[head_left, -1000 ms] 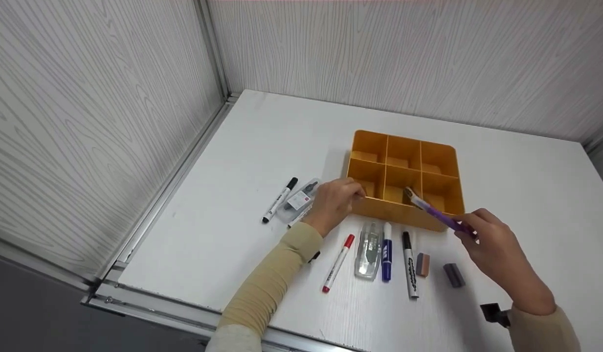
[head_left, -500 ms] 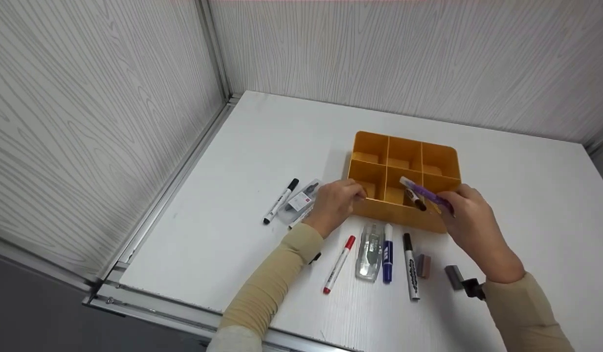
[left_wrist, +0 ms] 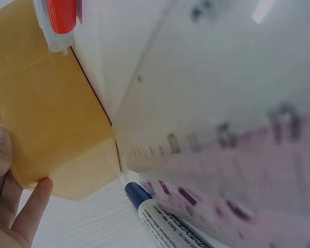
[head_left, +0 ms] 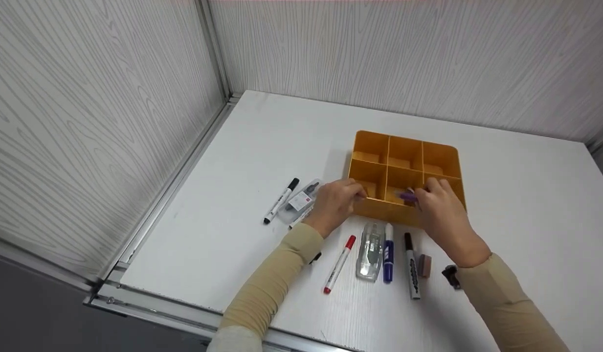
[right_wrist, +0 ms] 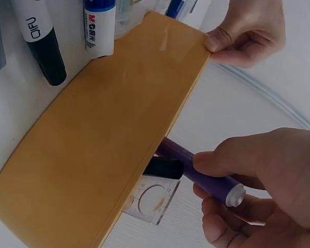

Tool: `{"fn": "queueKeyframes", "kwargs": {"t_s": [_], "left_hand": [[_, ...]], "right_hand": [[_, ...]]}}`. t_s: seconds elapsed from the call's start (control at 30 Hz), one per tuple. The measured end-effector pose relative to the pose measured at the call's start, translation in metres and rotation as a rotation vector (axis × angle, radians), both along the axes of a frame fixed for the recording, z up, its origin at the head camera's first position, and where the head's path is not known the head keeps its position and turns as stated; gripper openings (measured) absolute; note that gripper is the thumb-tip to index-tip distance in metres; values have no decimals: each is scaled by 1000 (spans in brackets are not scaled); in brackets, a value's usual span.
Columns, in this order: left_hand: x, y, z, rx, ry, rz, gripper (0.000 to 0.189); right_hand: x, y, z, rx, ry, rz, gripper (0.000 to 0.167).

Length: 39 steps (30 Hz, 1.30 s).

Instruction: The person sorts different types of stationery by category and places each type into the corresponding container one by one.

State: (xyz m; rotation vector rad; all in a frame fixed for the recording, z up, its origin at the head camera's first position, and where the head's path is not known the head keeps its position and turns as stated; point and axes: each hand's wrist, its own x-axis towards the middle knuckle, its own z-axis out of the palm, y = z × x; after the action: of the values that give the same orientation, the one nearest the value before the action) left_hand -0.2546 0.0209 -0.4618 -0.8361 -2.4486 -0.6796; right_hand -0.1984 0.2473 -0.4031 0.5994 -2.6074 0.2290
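Note:
A six-compartment orange-yellow organizer box (head_left: 387,209) stands on the white table. My left hand (head_left: 334,201) grips its near left corner, with thumb and fingers on opposite sides of the rim in the right wrist view. My right hand (head_left: 444,220) pinches a purple marker (right_wrist: 213,185) between thumb and fingers, low over the front middle compartment. One end of the marker dips behind the box wall in the right wrist view. Beside it, a dark-capped marker (right_wrist: 165,168) and a clear plastic piece (right_wrist: 156,200) stick up past the rim.
Before the box lie a red-capped marker (head_left: 339,265), a clear correction-tape case (head_left: 369,252), a blue marker (head_left: 389,254), a black-capped marker (head_left: 412,266) and an eraser (head_left: 425,265). Left of it are another black-capped marker (head_left: 280,201) and a clear labelled case (head_left: 300,200).
My right hand has moved left and forward with the purple marker, from the box's front right corner to the front middle compartment, and the marker sits lower. My left hand stays on the rim.

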Motion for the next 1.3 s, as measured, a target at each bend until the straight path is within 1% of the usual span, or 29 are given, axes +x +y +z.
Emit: {"fn": "queueKeyframes", "kwargs": {"t_s": [0.1, 0.2, 0.27, 0.37, 0.47, 0.57, 0.67, 0.9, 1.13, 1.3], "left_hand": [[-1, 0, -1, 5, 5, -5, 18], [-1, 0, -2, 5, 5, -7, 19], [-1, 0, -1, 8, 12, -10, 20], [-1, -1, 0, 14, 20, -14, 20], [-1, -2, 1, 19, 16, -18, 19], [0, -2, 1, 14, 1, -20, 19], [0, -1, 1, 9, -12, -19, 18], [-1, 0, -1, 7, -7, -19, 15], [-1, -1, 0, 6, -8, -5, 14], [-1, 0, -1, 2, 11, 0, 10]], "right_hand": [[-2, -5, -4, 61, 3, 0, 6], [-3, -8, -8, 147, 5, -5, 10], [-3, -9, -10, 167, -7, -9, 12], [-5, -10, -12, 198, -4, 3, 8], [-8, -10, -15, 218, 25, 22, 6], [-9, -11, -18, 249, 74, 12, 4], [-9, -13, -23, 243, 104, -26, 8], [-10, -14, -34, 213, 85, -93, 19], [-11, -10, -41, 185, 110, -94, 28], [-8, -7, -45, 160, 70, -84, 35]]}}
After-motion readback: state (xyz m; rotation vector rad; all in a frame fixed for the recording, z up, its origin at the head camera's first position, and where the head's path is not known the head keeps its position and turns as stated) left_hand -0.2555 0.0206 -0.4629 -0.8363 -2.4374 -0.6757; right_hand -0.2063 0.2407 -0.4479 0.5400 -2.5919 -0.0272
